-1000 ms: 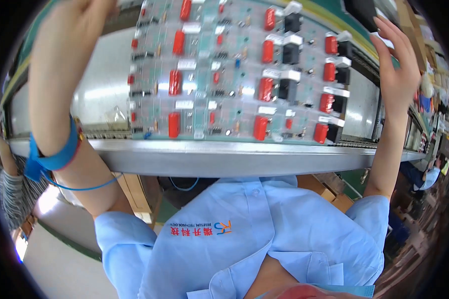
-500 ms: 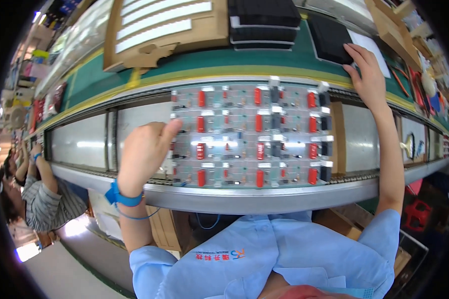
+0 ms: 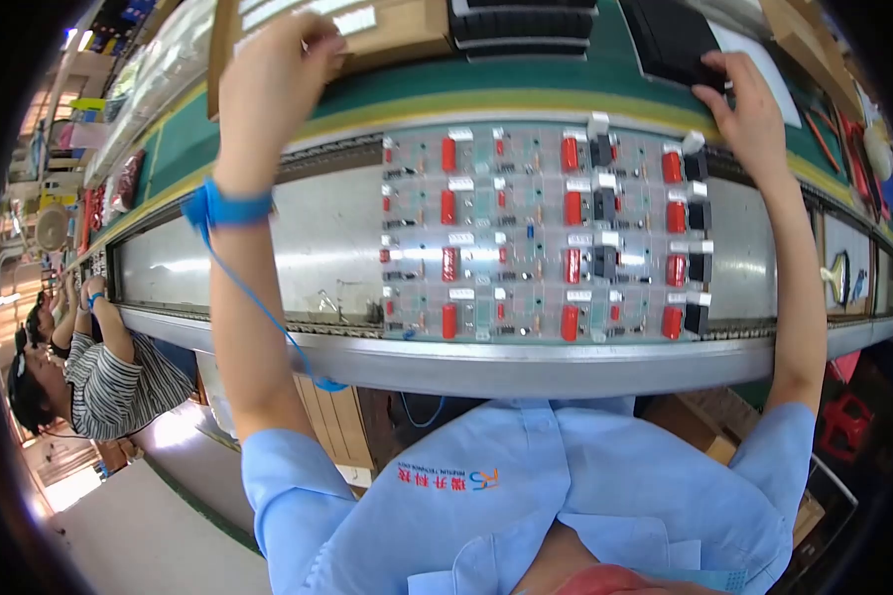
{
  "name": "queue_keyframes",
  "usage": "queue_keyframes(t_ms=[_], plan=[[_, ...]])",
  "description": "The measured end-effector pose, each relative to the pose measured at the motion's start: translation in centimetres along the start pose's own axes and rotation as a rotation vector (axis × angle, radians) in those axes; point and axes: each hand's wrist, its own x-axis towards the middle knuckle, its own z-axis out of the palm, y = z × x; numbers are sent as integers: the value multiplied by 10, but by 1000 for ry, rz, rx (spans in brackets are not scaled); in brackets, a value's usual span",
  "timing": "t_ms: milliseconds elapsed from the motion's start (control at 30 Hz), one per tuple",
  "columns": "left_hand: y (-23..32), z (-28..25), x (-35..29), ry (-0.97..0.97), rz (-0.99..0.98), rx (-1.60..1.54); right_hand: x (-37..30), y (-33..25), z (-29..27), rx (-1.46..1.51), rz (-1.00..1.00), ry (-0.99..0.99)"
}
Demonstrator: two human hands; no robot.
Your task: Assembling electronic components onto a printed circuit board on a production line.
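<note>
My left hand is raised over the near part of a cardboard box that holds white strips. Its fingers are curled in toward the thumb; whatever may be between them is hidden. A blue wrist strap with a cord circles that wrist. At the upper right, my right hand has finger and thumb apart, with the fingertips at the edge of a flat black block. Between my arms lies a panel of circuit boards, fitted with red, black and white parts, on the conveyor.
A metal rail edges the conveyor's near side. Black stacked pieces stand beyond it on the green bench. A white sheet lies by the black block. On the left, a person in a striped top works at the line.
My left hand has moved from the panel's left edge up and away to the cardboard box. The circuit board panel has shifted right along the conveyor. My right hand stays by the black block.
</note>
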Motion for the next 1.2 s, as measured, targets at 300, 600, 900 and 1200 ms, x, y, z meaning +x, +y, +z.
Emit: queue_keyframes(t_ms=[300, 600, 900, 1200], plan=[[-21, 37, 38, -169, -29, -90, 7, -38, -12, 48, 41, 1], [-37, 36, 46, -234, -15, -119, 5, -48, -18, 120, 180, -50], [-19, 31, 46, -272, 99, 32, -8, -10, -1, 330, 362, 47], [-74, 43, 53, -23, 57, -432, 4, -40, -45, 769, 565, 71]])
